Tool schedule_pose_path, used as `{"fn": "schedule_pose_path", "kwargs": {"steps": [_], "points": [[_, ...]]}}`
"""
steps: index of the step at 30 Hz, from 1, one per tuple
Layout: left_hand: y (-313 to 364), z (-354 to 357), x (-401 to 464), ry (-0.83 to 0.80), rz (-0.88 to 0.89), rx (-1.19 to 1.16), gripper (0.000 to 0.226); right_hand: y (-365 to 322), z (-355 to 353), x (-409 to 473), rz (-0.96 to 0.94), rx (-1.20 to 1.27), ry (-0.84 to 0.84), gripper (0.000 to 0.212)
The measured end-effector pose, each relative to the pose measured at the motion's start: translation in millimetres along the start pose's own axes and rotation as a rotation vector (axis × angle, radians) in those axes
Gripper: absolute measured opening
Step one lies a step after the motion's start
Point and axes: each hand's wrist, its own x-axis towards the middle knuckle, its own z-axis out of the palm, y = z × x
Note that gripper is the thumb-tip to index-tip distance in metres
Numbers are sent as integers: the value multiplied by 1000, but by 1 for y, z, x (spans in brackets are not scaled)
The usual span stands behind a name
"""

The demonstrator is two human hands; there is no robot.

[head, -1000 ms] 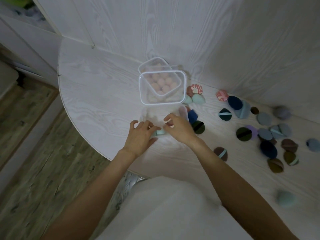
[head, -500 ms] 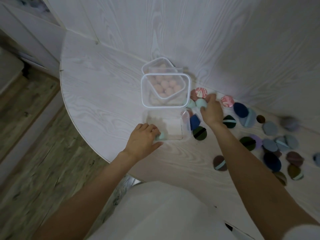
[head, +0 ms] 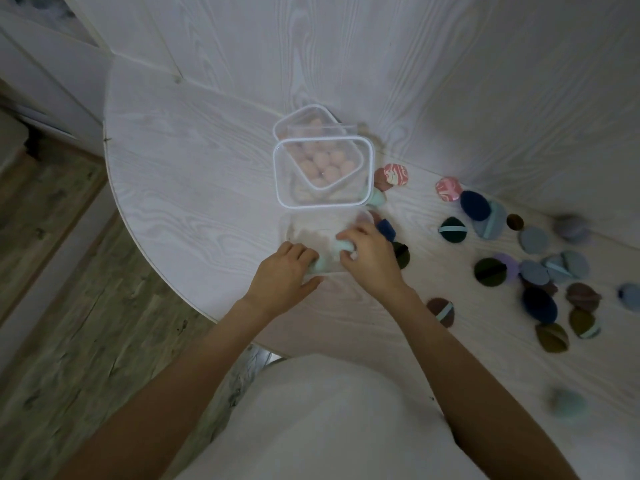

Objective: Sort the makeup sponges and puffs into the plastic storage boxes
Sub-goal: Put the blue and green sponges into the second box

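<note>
Two hands at the near clear box

Two hands work over the near clear box (head: pixel 311 233), a see-through plastic container standing on the pale wood-grain table (head: pixel 194 188). The right hand (head: pixel 372 258) has its fingers curled round a mint sponge (head: pixel 343 244) over the box's right part. The left hand (head: pixel 282 278) rests at the box's near left corner, its fingers bent over a second mint sponge (head: pixel 320 263); whether it grips that sponge or only touches it cannot be told.

Directly beyond this box stands a lidded box (head: pixel 323 174) with a white rim, and behind that another box holding pink sponges (head: pixel 325 164). Just right of the lidded box lie a marbled pink puff (head: pixel 395 174) and a teal sponge (head: pixel 376 199).

Many round puffs lie scattered to the right of the near box, well apart from it: a dark blue puff (head: pixel 475 206), a dark green puff with a teal strap (head: pixel 453 230), grey-blue puffs (head: pixel 535 240), a brown puff (head: pixel 441 310) nearest the right forearm, and olive puffs (head: pixel 552 337) farthest right.
</note>
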Motion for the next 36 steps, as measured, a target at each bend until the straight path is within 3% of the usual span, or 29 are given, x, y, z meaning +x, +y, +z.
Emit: {"fn": "schedule_pose_path", "kwargs": {"steps": [5,8,13,18,20,22,24,27,31,36], "points": [[-1,2,0,4,19,15,34,-6,5,7,76,-129,-210,31],[3,3,0,5,7,-51,35,-12,0,7,99,-173,-231,24],[5,6,2,-14,28,-40,49,-9,6,7,123,-197,-220,34],[4,10,4,-47,55,-7,44,-5,-13,4,68,-95,-230,20],[3,10,3,-55,56,-9,41,5,-27,7,91,21,-109,14],[1,10,3,-51,67,-8,39,24,-40,18,165,120,121,9],[-1,10,3,-56,70,-9,38,42,-49,35,227,102,237,12],[-1,7,4,-74,35,-2,46,60,-42,69,278,35,151,24],[1,8,4,-66,21,8,48,67,-21,91,248,130,40,44],[1,9,2,-61,21,19,46,71,-15,78,283,109,138,35]]}}
